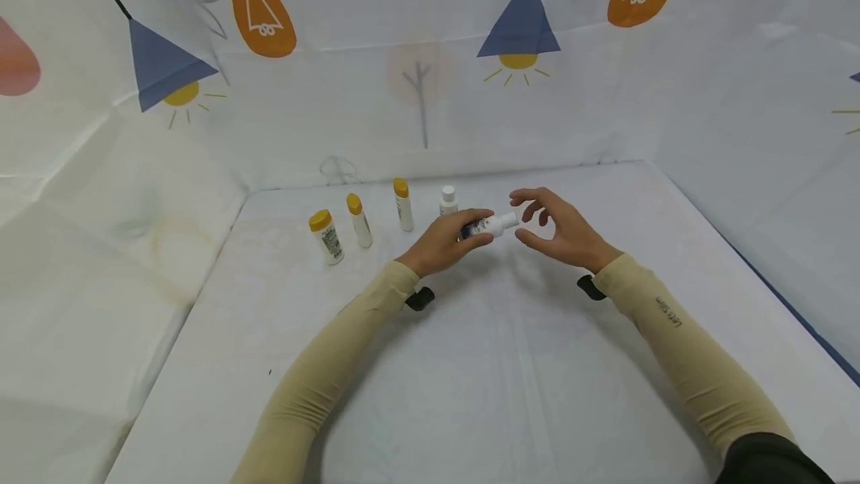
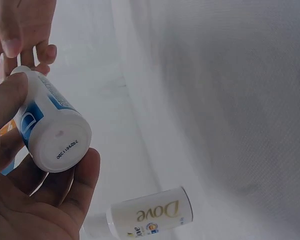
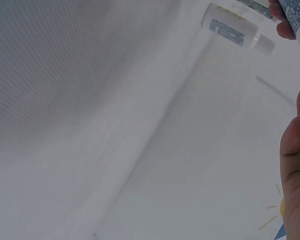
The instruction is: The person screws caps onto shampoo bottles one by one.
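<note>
My left hand (image 1: pixel 443 245) grips a small white bottle with a blue label (image 1: pixel 496 225), holding it above the table nearly on its side. The neck end points right, and in the left wrist view the round base with a printed date faces the camera. Just past the neck end is my right hand (image 1: pixel 567 234), its fingers loosely bent and nothing in them; a small gap parts it from the bottle in the head view. Behind the left hand stands a white Dove bottle (image 2: pixel 152 212), partly hidden by that hand in the head view.
To the left of the hands stand a wide yellow-capped bottle (image 1: pixel 330 243), a slimmer yellow-capped bottle (image 1: pixel 363 228) and another yellow-capped bottle (image 1: pixel 404 211) farther back. A white cloth covers the table (image 1: pixel 430 379). A printed curtain (image 1: pixel 336 110) hangs around the back and sides.
</note>
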`<state>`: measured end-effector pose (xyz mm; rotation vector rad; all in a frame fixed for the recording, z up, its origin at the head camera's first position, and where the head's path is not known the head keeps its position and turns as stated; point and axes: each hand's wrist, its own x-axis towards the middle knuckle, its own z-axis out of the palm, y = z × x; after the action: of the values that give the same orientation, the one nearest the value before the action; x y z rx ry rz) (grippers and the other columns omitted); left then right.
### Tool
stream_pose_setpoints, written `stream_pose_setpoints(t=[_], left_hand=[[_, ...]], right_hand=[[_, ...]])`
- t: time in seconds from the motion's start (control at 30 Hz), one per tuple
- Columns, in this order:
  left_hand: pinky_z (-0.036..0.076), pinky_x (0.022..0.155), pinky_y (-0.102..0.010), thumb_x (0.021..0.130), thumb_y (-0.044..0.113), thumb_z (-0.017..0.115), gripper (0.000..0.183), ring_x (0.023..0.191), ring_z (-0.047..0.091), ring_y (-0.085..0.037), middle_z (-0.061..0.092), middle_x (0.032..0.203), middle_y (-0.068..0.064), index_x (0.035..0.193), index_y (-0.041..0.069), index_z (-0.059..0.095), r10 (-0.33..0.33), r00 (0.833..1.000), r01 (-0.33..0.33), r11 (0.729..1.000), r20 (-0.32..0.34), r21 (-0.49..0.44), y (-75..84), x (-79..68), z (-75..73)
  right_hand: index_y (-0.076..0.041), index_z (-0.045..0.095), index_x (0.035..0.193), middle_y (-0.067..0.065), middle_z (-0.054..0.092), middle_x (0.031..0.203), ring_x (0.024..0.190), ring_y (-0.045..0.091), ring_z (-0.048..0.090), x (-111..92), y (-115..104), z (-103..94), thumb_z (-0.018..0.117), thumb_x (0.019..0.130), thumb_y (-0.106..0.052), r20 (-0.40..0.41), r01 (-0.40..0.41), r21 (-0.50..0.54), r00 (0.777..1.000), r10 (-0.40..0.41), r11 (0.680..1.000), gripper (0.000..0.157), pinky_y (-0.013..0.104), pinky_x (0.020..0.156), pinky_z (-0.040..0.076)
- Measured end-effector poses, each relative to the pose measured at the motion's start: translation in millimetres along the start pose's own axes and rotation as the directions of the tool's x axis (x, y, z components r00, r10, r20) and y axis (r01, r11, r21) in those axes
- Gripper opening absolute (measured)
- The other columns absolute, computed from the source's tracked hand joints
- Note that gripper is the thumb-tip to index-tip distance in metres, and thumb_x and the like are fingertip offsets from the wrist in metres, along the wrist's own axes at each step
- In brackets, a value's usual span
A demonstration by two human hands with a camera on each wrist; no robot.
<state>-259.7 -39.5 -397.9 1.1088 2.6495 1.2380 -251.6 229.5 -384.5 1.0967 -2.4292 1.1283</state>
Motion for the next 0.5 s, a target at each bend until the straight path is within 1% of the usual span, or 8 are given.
stream_pose_setpoints(t=[0.13, 0.23, 0.37, 0.5], left_hand=[[0.048, 0.088, -0.026, 0.101, 0.037, 0.063, 0.052, 0.1, 0.058, -0.008, 0.065, 0.124, 0.002, 0.145, 0.01, 0.054, 0.01, 1.0, -0.01, 1.0, -0.001, -0.006, -0.9, -0.1, -0.7], [0.048, 0.089, -0.026, 0.102, 0.037, 0.063, 0.052, 0.101, 0.058, -0.008, 0.065, 0.125, 0.002, 0.145, 0.01, 0.055, 0.01, 1.0, -0.01, 1.0, -0.004, -0.011, -0.5, -0.3, -0.9], [0.048, 0.088, -0.025, 0.101, 0.038, 0.063, 0.052, 0.1, 0.058, -0.007, 0.065, 0.124, 0.003, 0.145, 0.012, 0.055, 0.011, 1.0, -0.011, 1.0, 0.002, -0.014, -1.4, -0.6, 0.1], [0.049, 0.086, -0.025, 0.101, 0.037, 0.063, 0.052, 0.098, 0.059, -0.006, 0.066, 0.123, 0.003, 0.145, 0.01, 0.055, 0.022, 1.0, -0.022, 1.0, 0.004, -0.022, -3.5, -1.8, 1.2]], right_hand=[[-0.014, 0.056, 0.139, 0.003, 0.061, 0.132, 0.1, 0.014, 0.059, 1.1, 3.2, 0.9, 0.076, 0.088, 0.001, -0.004, 0.098, -0.033, 0.995, -0.098, 0.995, 0.057, 0.034, 0.078, 0.046], [-0.014, 0.061, 0.133, 0.001, 0.063, 0.126, 0.097, 0.014, 0.059, 1.7, 6.2, 2.9, 0.073, 0.088, 0.006, -0.012, 0.135, -0.026, 0.991, -0.136, 0.99, 0.051, 0.032, 0.077, 0.045], [-0.016, 0.065, 0.128, -0.002, 0.064, 0.121, 0.093, 0.01, 0.058, 1.3, 8.4, 5.0, 0.072, 0.089, 0.007, -0.015, 0.138, -0.018, 0.99, -0.138, 0.99, 0.046, 0.031, 0.074, 0.045], [-0.014, 0.066, 0.127, -0.004, 0.065, 0.119, 0.09, 0.008, 0.057, 0.9, 9.1, 6.4, 0.071, 0.09, 0.006, -0.008, 0.128, -0.03, 0.992, -0.128, 0.991, 0.042, 0.031, 0.072, 0.045]])
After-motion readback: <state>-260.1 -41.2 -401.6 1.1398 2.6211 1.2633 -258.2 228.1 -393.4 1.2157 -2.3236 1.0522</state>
